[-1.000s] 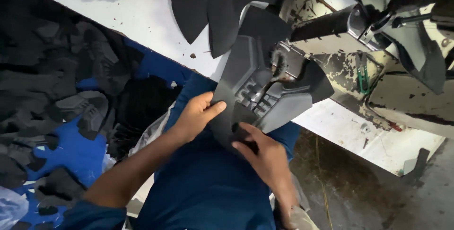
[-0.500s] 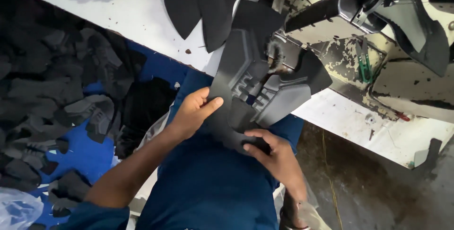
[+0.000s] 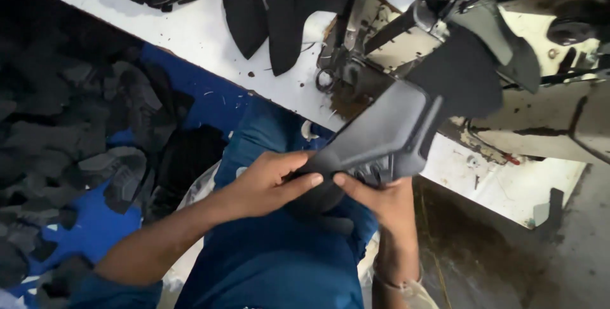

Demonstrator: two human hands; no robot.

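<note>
My left hand (image 3: 270, 182) and my right hand (image 3: 378, 198) both grip a dark grey shoe upper piece (image 3: 381, 134) over my lap. The piece is folded and tilts up to the right, its far end near the sewing machine (image 3: 445, 35). My fingertips meet at its lower edge. Its underside with stitched panels shows just above my right hand.
A white worktable (image 3: 210, 42) carries black cut pieces (image 3: 273, 4) and scissors (image 3: 337, 48). At the left, a blue bin (image 3: 89, 226) holds several dark shoe pieces (image 3: 121, 169). The table's right end (image 3: 508, 188) is worn and stained.
The shoe piece has been folded and turned, its flat face no longer toward me. Both hands have come together at its lower edge. The view has shifted closer.
</note>
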